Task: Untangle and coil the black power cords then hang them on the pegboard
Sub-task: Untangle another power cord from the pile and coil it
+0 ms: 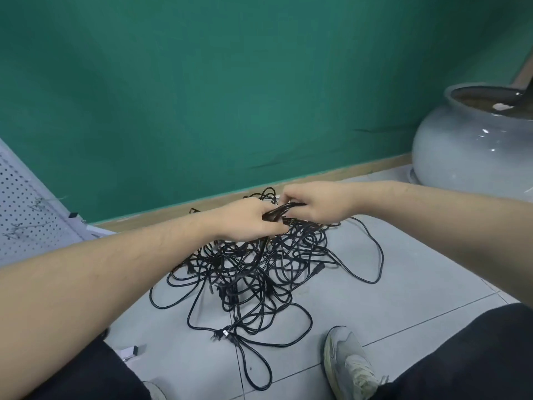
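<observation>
The tangled heap of thin black rubber-sheathed power cords (259,269) lies on the pale grey tiled floor (403,298), between the person's knees and the green wall (230,82). Both hands work at the far, upper edge of the heap. The left hand (245,219) has its fingers curled round a bunch of strands. The right hand (314,202) pinches the same short bundled section from the opposite side. The two hands sit just beside each other, nearly touching.

The gripped section runs roughly left to right between the hands. The bulk of the tangle lies below the hands and toward the person, with loose loops trailing to the right and toward the near edge. One plug end (220,336) rests at the near side of the heap, well apart from both hands.

The white perforated metal pegboard (26,203) leans at the left edge of the view, nearer to the left arm. A large glazed grey ceramic pot (467,145) stands on the right, against the wall.

Judgement: the work is at the untangling stage; no cord is coiled or hung. Drawing the gripped section up and away from the heap is likely to tighten knots, since many loops cross below it.
</observation>
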`<state>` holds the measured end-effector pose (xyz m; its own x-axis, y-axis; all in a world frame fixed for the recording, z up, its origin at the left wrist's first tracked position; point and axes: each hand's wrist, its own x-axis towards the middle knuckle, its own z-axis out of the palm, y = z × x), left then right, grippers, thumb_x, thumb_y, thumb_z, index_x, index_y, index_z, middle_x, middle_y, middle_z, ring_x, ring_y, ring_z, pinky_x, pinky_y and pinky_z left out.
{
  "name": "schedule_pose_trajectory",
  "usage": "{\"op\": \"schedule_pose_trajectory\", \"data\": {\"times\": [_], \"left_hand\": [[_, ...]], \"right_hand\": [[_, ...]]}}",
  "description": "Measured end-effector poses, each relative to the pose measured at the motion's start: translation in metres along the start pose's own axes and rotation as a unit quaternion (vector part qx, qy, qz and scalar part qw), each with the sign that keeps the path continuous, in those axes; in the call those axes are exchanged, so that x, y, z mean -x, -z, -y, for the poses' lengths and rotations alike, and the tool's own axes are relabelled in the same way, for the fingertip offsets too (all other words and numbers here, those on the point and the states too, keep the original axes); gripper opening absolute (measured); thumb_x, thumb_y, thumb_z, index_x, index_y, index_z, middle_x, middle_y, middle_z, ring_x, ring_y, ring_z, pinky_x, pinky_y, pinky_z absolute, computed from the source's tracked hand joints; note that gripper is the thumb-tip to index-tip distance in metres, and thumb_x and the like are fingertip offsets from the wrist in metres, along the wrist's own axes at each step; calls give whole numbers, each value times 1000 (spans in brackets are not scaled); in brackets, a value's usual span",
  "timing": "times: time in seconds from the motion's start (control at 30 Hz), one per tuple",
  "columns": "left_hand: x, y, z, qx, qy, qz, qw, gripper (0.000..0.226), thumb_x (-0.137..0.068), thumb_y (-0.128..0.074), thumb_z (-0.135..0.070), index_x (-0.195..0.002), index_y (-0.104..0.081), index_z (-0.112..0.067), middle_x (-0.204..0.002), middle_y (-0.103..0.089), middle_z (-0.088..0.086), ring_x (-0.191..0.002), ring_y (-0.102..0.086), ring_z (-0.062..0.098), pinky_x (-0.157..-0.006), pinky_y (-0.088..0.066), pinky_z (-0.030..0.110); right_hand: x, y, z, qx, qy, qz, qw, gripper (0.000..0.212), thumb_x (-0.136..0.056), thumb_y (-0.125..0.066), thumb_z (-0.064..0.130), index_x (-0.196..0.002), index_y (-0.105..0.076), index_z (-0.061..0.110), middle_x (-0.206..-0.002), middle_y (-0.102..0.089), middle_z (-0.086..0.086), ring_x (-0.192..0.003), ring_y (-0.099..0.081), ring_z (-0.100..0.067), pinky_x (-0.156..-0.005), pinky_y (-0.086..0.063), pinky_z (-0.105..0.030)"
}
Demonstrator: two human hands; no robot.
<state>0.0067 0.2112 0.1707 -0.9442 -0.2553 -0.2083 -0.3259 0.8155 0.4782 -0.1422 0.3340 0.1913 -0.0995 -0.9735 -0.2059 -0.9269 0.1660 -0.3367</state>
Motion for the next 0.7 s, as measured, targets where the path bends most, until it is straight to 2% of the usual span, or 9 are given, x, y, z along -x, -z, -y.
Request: {"op": "schedule_pose_trajectory", "data": {"times": [0.07,0.13,0.2,0.27,0.33,0.43,0.53,0.63,0.7], "left_hand": [[4,6,5,-3,-22,5,1000,43,-96,-58,-55,-85,-58,-14,-72,-51,-6,-65,-46,11,-57,-34,24],[6,9,8,-38,-57,-12,998,41,-94,-61,-56,-92,-65,-16,-81,-57,-5,-80,-49,16,-69,-38,26],[7,9,10,-85,-89,-59,991,30,-93,-66,-51,-102,-72,-24,-91,-62,-5,-91,-47,16,-79,-38,24],[8,10,13,-112,-114,-130,978,37,-88,-67,-57,-110,-75,-28,-95,-63,-8,-93,-44,13,-84,-38,25],[9,12,17,-141,-129,-204,960,49,-82,-61,-70,-106,-77,-30,-92,-58,-14,-90,-43,10,-80,-39,27],[12,15,24,-165,-105,-260,946,65,-78,-44,-80,-98,-80,-30,-86,-51,-14,-85,-43,10,-75,-37,29],[15,4,30,-150,-65,-237,958,66,-83,-38,-78,-97,-81,-30,-88,-54,-14,-80,-52,10,-71,-40,30],[11,-22,29,-104,20,-129,986,45,-99,-41,-64,-90,-71,-32,-114,-56,-12,-86,-57,12,-83,-47,32],[7,-37,26,-11,81,-89,993,35,-103,-37,-59,-107,-55,-29,-115,-56,-3,-84,-57,15,-87,-48,36]], "right_hand": [[-1,3,-2,3,16,-2,1000,16,-99,-60,33,-114,-58,27,-97,-61,9,-89,-56,-16,-79,-43,-30],[-1,4,-3,19,30,-3,999,21,-96,-63,43,-110,-65,28,-86,-61,16,-78,-55,-5,-71,-42,-26],[0,4,-5,31,29,-7,999,21,-98,-60,43,-106,-68,26,-72,-56,17,-66,-51,3,-63,-37,-24],[0,5,-8,37,11,-19,999,22,-101,-56,41,-107,-70,25,-70,-55,18,-63,-50,3,-61,-36,-23],[1,6,-13,56,-13,-23,998,27,-102,-53,42,-110,-71,23,-79,-64,13,-71,-56,-5,-69,-42,-29],[6,7,-30,39,-66,-52,996,32,-103,-51,42,-114,-72,21,-107,-73,-1,-93,-62,-21,-82,-48,-31],[11,9,-42,-29,-100,-107,989,32,-103,-53,40,-115,-74,19,-114,-72,1,-101,-61,-19,-85,-45,-28],[12,10,-40,-72,-84,-141,984,29,-101,-57,41,-111,-75,21,-106,-73,5,-99,-62,-15,-83,-45,-24],[15,11,-35,-104,-56,-163,980,24,-100,-58,39,-106,-75,23,-90,-72,19,-85,-62,2,-72,-42,-12]]}}
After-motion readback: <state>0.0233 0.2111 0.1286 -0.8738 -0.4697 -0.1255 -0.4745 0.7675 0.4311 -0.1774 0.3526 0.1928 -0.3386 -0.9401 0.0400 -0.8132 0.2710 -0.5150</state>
